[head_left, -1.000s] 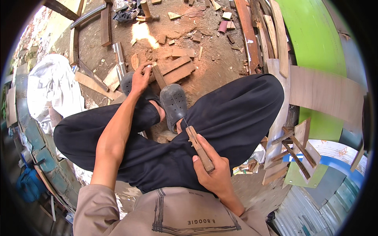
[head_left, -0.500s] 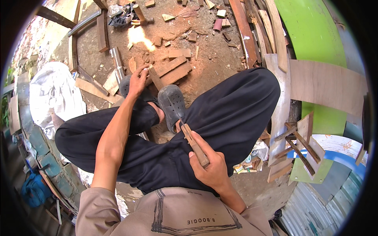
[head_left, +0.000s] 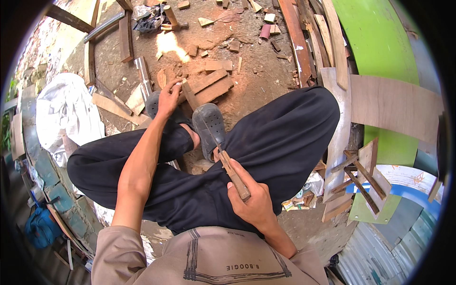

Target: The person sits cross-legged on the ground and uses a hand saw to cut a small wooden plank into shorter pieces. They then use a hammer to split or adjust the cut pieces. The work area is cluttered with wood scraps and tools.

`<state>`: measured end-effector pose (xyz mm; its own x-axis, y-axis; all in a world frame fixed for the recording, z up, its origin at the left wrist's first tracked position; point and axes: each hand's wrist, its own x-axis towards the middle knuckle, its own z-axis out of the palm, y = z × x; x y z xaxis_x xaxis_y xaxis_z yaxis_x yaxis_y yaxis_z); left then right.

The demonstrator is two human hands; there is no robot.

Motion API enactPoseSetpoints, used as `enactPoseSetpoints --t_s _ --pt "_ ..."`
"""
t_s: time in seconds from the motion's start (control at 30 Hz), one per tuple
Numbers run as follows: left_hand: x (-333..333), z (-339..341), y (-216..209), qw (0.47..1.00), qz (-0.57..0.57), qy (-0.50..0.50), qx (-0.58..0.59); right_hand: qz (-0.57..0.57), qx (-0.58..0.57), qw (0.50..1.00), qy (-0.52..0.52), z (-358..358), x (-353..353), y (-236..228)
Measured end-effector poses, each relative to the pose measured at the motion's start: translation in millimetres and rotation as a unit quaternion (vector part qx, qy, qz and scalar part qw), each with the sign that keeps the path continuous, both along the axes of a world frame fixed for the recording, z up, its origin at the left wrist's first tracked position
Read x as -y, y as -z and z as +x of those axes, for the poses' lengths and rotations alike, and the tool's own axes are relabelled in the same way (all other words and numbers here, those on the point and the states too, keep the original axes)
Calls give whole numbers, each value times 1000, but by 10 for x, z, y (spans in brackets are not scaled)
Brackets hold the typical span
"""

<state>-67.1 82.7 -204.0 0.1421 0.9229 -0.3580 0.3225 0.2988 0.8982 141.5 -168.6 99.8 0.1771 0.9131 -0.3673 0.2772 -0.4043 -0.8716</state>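
The wooden handle of a saw point(head_left: 235, 178) was wrapped by the right grip point(head_left: 258, 203), with the index finger laid along it, while its thin blade, seen almost edge-on, was pointed forward over the right clog point(head_left: 209, 127). The narrow wood strip point(head_left: 190, 95) was set just beyond that clog's toe, leaning against or lying beside two brown boards point(head_left: 213, 86); which of these could not be told. The left grip point(head_left: 168, 100) was placed at the strip's far end, fingers bent, but whether the wood was pinched or merely touched could not be made out. For good work, it was judged, the strip needed to be pinned firmly by sole and fingers, the blade held in line with the forearm, and long, light strokes preferred to forced ones. Care was called for at the bare right ankle point(head_left: 216, 154), since the blade was passed close above it. Backward travel was limited by the lap and shirt front point(head_left: 237, 247), and sideways swing by the right thigh point(head_left: 285, 128). More room was offered by the bare ground point(head_left: 259, 97) right of the boards, bounded farther out by a long reddish plank point(head_left: 298, 45); forward, small offcuts point(head_left: 234, 46) were scattered.
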Motion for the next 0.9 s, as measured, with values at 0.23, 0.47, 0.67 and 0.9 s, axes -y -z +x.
enactPoseSetpoints --t_s 0.23,0.47,0.67,0.9 --pt "5 11 -24 998 -10 -39 38 -26 23 999 1 -332 -917 754" --pt "81 11 -191 986 -79 -122 86 -90 8 996 3 -376 -975 768" --pt "139 35 -93 983 -106 -126 84 16 -6 999 38 -194 -395 306" --pt "100 -169 -205 988 -68 -111 -80 -123 2 992 16 -555 -1817 1433"
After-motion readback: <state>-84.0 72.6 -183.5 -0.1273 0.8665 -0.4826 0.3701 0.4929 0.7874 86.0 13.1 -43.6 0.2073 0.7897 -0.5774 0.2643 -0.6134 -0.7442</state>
